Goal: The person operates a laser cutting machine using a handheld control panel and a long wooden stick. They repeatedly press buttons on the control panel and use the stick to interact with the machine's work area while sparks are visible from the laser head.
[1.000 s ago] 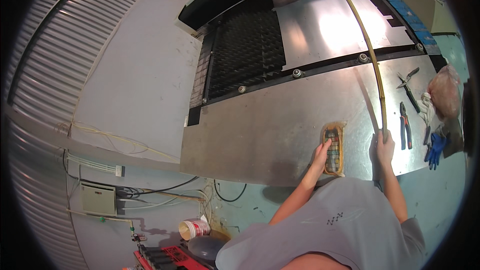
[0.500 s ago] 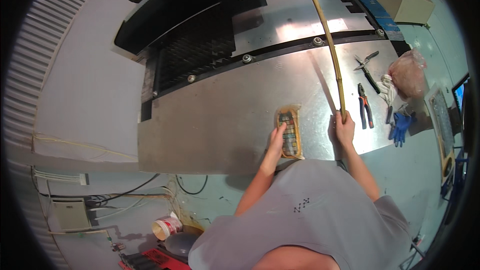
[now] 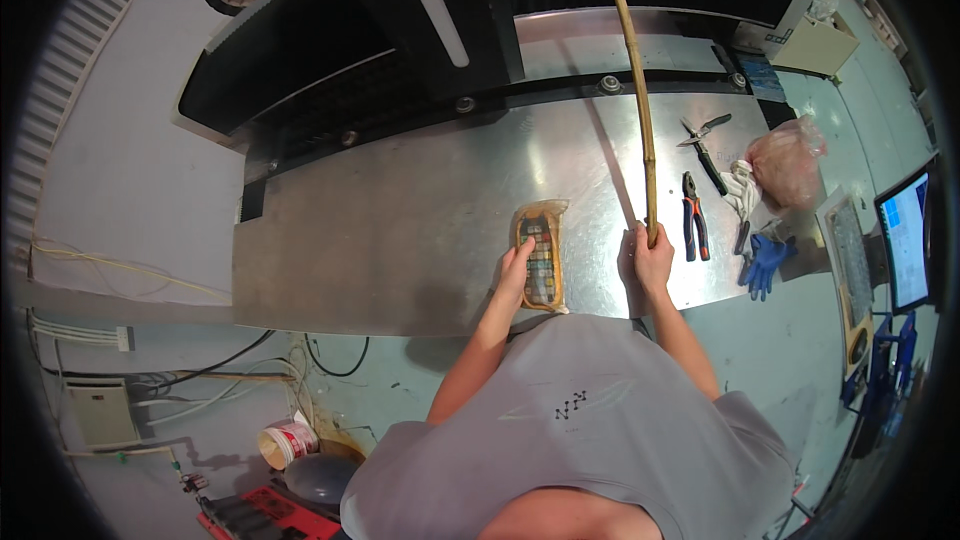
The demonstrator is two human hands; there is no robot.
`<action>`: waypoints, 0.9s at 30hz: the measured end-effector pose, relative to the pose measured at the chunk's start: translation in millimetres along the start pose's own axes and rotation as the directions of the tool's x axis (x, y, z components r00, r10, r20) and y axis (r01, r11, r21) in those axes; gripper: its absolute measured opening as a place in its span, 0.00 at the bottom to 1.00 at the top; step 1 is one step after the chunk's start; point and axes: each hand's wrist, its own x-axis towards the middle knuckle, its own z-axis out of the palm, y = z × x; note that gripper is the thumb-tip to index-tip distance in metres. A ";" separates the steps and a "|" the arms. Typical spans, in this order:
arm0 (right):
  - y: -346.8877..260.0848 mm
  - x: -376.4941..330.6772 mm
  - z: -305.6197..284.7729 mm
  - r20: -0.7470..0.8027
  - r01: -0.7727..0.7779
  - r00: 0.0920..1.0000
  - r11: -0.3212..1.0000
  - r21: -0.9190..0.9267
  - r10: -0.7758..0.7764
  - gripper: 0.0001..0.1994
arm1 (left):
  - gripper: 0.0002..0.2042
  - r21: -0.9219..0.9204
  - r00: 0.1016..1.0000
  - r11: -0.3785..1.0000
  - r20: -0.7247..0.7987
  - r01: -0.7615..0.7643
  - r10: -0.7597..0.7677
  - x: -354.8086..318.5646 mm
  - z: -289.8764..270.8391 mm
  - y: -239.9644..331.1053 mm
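My left hand [image 3: 513, 275] grips the left side of a handheld remote control [image 3: 541, 265], its thumb over the keys. The remote has rows of coloured keys and sits in a yellowish case with clear wrap. My right hand [image 3: 655, 258] is closed round the lower end of a long bamboo stick [image 3: 642, 100], which points away from me over the metal table [image 3: 400, 250]. To its right lie pliers [image 3: 694, 215] with orange and black handles, and dark-handled snips [image 3: 705, 150].
Beyond the table stands a large machine's dark gantry [image 3: 440, 10], with rollers [image 3: 610, 85] along the bed edge. At right are a white cloth [image 3: 740, 188], a blue glove [image 3: 768, 262], a pinkish plastic bag [image 3: 788, 162] and a monitor [image 3: 905, 240]. A bucket [image 3: 288, 443] stands lower left.
The machine's gantry has come nearer and covers most of the far metal sheet. My view has turned slightly, shifting the table leftward in it. Both hands keep their holds.
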 end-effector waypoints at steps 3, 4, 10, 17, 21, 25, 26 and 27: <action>-2.7 -2.9 0.4 0.010 -0.021 1.000 0.998 0.063 0.020 0.16 | 0.19 -0.001 1.000 1.000 0.007 -0.018 0.018 0.0 -0.3 -0.6; -3.1 -2.4 0.1 0.005 -0.032 0.999 0.999 0.033 0.031 0.16 | 0.19 0.013 1.000 1.000 0.006 -0.013 0.013 1.2 -0.7 -1.1; -1.6 -1.1 2.1 -0.012 -0.023 1.000 1.000 0.010 0.023 0.18 | 0.19 0.056 1.000 0.998 -0.001 -0.027 0.027 6.5 -4.7 -4.2; -2.5 -2.4 1.6 -0.004 -0.049 0.999 0.998 0.036 0.049 0.18 | 0.19 0.027 1.000 1.000 -0.010 -0.013 0.013 1.2 -1.3 0.4; 0.9 -2.5 2.9 -0.002 -0.062 0.998 0.995 0.076 0.063 0.18 | 0.18 0.011 1.000 1.000 -0.004 -0.010 0.010 -0.9 -0.4 2.0; 6.6 -0.1 3.2 -0.038 0.035 0.999 0.999 -0.020 -0.036 0.15 | 0.18 -0.009 1.000 1.000 -0.002 -0.021 0.021 -0.3 0.2 2.4; 7.7 0.0 3.6 -0.040 0.025 0.999 1.000 0.000 -0.025 0.15 | 0.18 -0.007 1.000 1.000 0.009 -0.015 0.015 -0.3 -0.1 2.2; 8.5 0.0 4.6 -0.042 0.015 0.999 1.000 0.022 -0.014 0.15 | 0.18 -0.008 1.000 1.000 0.016 -0.015 0.015 -0.2 -0.6 2.3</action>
